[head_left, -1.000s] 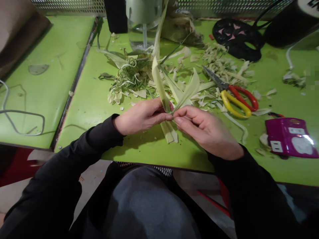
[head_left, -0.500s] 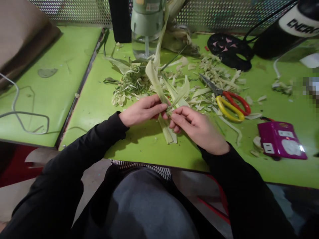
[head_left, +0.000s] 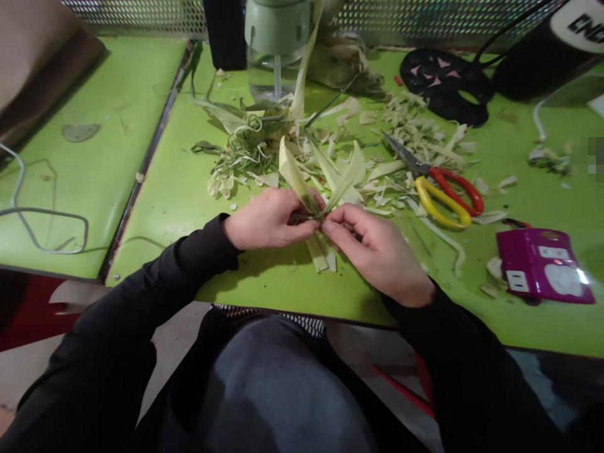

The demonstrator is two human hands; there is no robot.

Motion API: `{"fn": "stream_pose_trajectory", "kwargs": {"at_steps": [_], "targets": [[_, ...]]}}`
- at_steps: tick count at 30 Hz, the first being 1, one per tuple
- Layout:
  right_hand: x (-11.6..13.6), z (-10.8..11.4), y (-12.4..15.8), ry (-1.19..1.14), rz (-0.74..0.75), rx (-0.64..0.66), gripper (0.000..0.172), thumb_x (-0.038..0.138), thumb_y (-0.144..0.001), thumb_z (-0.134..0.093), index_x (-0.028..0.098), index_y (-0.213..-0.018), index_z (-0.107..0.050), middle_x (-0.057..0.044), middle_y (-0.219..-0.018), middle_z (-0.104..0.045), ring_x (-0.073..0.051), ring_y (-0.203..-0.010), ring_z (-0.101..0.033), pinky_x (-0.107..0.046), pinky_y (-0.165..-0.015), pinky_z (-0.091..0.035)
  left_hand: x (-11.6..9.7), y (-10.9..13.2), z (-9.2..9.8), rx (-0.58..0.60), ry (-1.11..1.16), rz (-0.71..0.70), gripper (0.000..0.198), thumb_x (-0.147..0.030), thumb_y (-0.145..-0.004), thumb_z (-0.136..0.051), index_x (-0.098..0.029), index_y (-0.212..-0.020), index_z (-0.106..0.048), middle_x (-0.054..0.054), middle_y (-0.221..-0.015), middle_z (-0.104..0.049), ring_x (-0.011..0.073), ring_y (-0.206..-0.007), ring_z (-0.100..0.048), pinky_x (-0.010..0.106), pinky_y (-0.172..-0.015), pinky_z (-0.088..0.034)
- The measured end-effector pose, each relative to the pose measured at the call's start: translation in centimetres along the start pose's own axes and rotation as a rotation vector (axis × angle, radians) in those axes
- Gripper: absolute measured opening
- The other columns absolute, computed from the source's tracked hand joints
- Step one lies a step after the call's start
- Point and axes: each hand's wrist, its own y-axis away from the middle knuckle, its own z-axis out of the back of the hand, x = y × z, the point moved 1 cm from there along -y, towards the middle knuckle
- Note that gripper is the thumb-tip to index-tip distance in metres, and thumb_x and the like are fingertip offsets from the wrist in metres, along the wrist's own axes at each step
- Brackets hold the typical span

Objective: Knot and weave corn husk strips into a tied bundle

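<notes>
Two lime-green, smooth table sections (head_left: pixel 245 289) meet at a dark seam. One brown, creased bag (head_left: pixel 38 69) lies on the left section; on the right section, at the back, are one black cylinder with a white label (head_left: pixel 523 69) and one clear bottle with a pale green top (head_left: pixel 274 56).

Two bare hands over the right section. Left hand (head_left: pixel 267 220): thumb and fingers clamped round the gathered base of one pale yellow-green, leafy bundle (head_left: pixel 348 182). Right hand (head_left: pixel 377 248): thumb and forefinger pinched onto the same base from the right. Bundle thus sits between the hands, two broad blades spreading beyond the fingers; pale strip ends show below, ownership unclear.

Right of right hand: one pair of scissors with one red and one yellow handle (head_left: pixel 429 173); nearer, one glossy purple plastic box (head_left: pixel 547 267).

Smallest: pale, thin plant shavings (head_left: pixel 415 119), scattered beyond the hands, too many to count.
</notes>
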Motion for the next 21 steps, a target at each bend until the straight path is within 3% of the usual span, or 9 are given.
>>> {"fn": "stream_pose_trajectory", "kwargs": {"at_steps": [8,11,14,16,19,21], "targets": [[0.3,0.0,0.4,0.014,0.003,-0.008,0.018,0.031,-0.093,-0.052,0.022,-0.077,-0.054,0.006,-0.056,-0.041,-0.009,-0.049,-0.036,-0.027,-0.048,-0.028,0.1,0.2,-0.3,-0.038,-0.115,-0.082,0.020,-0.024,-0.086,-0.053,-0.012,-0.096,-0.065,0.000,-0.068,-0.060,0.0087,-0.055,-0.049,0.022,-0.055,-0.039],[0.2,0.1,0.4,-0.078,-0.015,0.002,0.022,0.033,-0.094,-0.052,0.022,-0.075,-0.052,0.006,-0.057,-0.042,-0.009,-0.050,-0.037,-0.026,-0.049,-0.029,0.1,0.2,-0.6,-0.093,-0.040,-0.132,0.028,-0.021,-0.088,-0.052,-0.013,-0.114,-0.059,0.006,-0.095,-0.069,0.0100,-0.067,-0.060,0.023,-0.064,-0.048],[0.2,0.2,0.3,-0.185,-0.044,0.009,0.026,0.032,-0.095,-0.051,0.021,-0.072,-0.050,0.006,-0.057,-0.045,-0.008,-0.050,-0.038,-0.026,-0.050,-0.031,0.2,0.3,-0.9,-0.143,0.056,-0.192,0.031,-0.021,-0.093,-0.049,-0.017,-0.124,-0.053,0.010,-0.125,-0.063,0.0102,-0.080,-0.066,0.024,-0.072,-0.053],[0.1,0.2,0.2,-0.253,-0.074,0.014,0.025,0.030,-0.095,-0.051,0.021,-0.072,-0.050,0.006,-0.056,-0.047,-0.008,-0.048,-0.038,-0.026,-0.049,-0.030,0.3,0.2,-1.0,-0.179,0.069,-0.158,0.025,-0.024,-0.094,-0.051,-0.016,-0.117,-0.057,0.010,-0.122,-0.065,0.0104,-0.081,-0.067,0.023,-0.074,-0.053],[-0.1,0.1,0.0,-0.298,-0.109,0.027,0.024,0.032,-0.095,-0.051,0.021,-0.074,-0.051,0.006,-0.057,-0.047,-0.008,-0.047,-0.037,-0.026,-0.049,-0.030,0.4,0.2,-1.0,-0.232,0.014,-0.045,0.019,-0.029,-0.092,-0.059,-0.014,-0.103,-0.062,0.006,-0.096,-0.071,0.0113,-0.076,-0.066,0.023,-0.073,-0.053],[-0.2,0.0,-0.1,-0.260,-0.103,0.022,0.025,0.035,-0.095,-0.052,0.022,-0.074,-0.051,0.005,-0.057,-0.048,-0.008,-0.048,-0.038,-0.026,-0.051,-0.032,0.3,0.2,-0.9,-0.242,-0.002,0.005,0.018,-0.028,-0.090,-0.063,-0.013,-0.099,-0.063,0.005,-0.090,-0.071,0.0110,-0.073,-0.065,0.023,-0.072,-0.052]]}}
